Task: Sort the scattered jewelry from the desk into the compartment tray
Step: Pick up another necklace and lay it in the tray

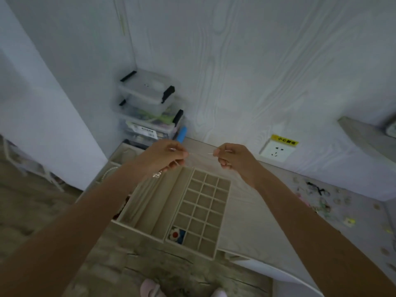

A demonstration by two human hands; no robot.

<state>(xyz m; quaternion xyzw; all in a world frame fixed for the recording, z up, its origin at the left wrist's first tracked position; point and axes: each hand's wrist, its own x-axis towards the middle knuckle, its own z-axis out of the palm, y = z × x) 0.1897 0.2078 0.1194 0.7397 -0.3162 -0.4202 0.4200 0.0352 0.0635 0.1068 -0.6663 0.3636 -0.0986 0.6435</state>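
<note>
Both hands are raised above the far end of the beige compartment tray (222,213). My left hand (166,156) and my right hand (232,156) each pinch one end of a thin silver chain necklace (199,154) stretched taut between them. A small sparkly pendant (157,174) dangles under the left hand. The tray has a grid of small square cells on the right and long slots (154,202) on the left. One near cell holds a white flower piece with a red centre (175,234) beside something blue. More jewelry (321,200) lies scattered on the desk at the right.
Stacked clear plastic boxes (150,103) with black latches stand in the back corner, with a blue object (182,133) beside them. A beige tray holding a pearl strand (111,170) lies left of the main tray. A wall socket (277,151) with a yellow label is behind my right hand.
</note>
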